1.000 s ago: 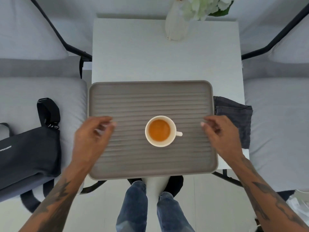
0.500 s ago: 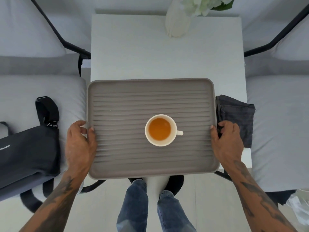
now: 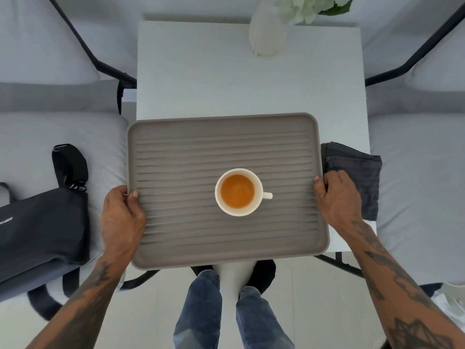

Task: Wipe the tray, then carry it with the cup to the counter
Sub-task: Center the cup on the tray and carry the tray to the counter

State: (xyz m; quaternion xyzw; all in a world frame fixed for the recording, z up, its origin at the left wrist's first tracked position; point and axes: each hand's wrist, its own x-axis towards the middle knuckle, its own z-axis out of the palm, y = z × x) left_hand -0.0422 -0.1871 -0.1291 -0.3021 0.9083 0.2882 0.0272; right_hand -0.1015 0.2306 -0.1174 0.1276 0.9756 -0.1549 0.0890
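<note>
Both hands have closed in: left grip (image 3: 120, 217) and right grip (image 3: 337, 197) clench the tray's (image 3: 221, 132) short ends, cup (image 3: 237, 192) centred between.

A ribbed grey tray (image 3: 176, 258) lies across the near end of a white table (image 3: 226, 79), its near edge and left edge overhanging the table. A white cup (image 3: 238, 192) of orange-brown liquid stands upright a little right of the tray's middle, handle pointing toward the right edge. The left hand (image 3: 120, 217) clasps the tray's left edge, thumb on top of the rim. The right hand (image 3: 337, 197) clasps the right edge the same way. A folded dark cloth (image 3: 357, 170) lies at the table's right edge, just beside the tray and partly under the right hand. A white vase (image 3: 266, 34) stands at the far edge. A dark bag (image 3: 37, 230) rests on the grey seat to the left.
</note>
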